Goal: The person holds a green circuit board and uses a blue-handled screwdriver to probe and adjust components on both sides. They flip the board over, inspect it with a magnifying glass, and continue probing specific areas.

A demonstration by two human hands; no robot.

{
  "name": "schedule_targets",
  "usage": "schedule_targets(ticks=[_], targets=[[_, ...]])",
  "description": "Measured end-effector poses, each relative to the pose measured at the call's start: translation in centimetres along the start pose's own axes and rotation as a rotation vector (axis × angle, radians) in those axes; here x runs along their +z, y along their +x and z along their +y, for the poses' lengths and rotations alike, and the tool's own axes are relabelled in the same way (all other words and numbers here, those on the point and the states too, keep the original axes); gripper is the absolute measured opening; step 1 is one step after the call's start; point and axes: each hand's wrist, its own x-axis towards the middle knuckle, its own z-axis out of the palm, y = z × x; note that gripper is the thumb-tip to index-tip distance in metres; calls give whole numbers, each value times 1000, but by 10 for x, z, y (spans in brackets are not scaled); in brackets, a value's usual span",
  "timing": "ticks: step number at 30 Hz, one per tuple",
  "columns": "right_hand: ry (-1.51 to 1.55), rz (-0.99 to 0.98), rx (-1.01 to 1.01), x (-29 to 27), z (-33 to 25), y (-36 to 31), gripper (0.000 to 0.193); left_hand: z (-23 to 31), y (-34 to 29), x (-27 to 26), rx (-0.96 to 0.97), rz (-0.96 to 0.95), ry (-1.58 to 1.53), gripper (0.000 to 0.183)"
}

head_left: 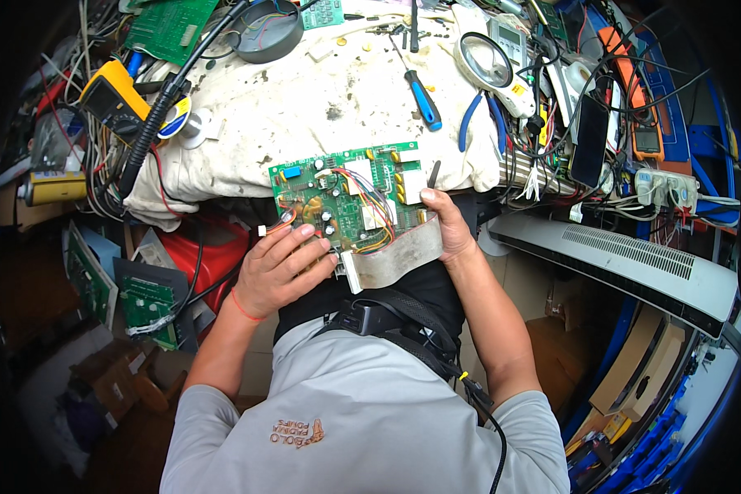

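A green circuit board (305,193) crowded with capacitors, white parts and colored wires is tilted over the near edge of the cloth-covered bench. My left hand (284,267) is closed on its lower left corner, fingers over the edge and thumb hidden. At the right edge, my right hand (451,226) grips the board with the thumb on top. A wide grey ribbon cable (399,257) curves from beside that hand to a white connector (351,272) near my left fingertips. Just above my right thumb, a narrow dark piece (434,174) sticks up; whether I hold it is unclear.
Beyond the board lie a blue screwdriver (424,100), blue-handled pliers (492,123) and a magnifier (483,60). A yellow multimeter (115,97) and black flexible arm (152,123) stand left. Tangled cables and an orange meter (648,140) crowd the right, above a long white unit (626,255).
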Motion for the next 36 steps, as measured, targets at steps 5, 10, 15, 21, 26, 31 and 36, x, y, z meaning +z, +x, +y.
schedule_targets(ticks=[5,10,15,21,26,31,36], targets=[[-107,156,-34,15,-9,-12,51,-10,-1,-1,-36,-8,-66,34],[-250,151,-86,11,-46,-38,50,-20,-6,7,-15,23,-52,40],[-237,203,-374,16,-78,-48,61,-16,-6,8,39,4,17,35],[-300,278,-401,32,-71,-32,44,-17,0,-3,80,-62,69,37],[-492,241,-380,45,-52,-24,36,-17,3,-8,83,-94,75,35],[-694,308,-424,50,-46,-21,31,-17,3,-7,83,-90,91,32],[-916,292,-598,46,-43,-20,20,-18,0,-2,74,-77,86,32]])
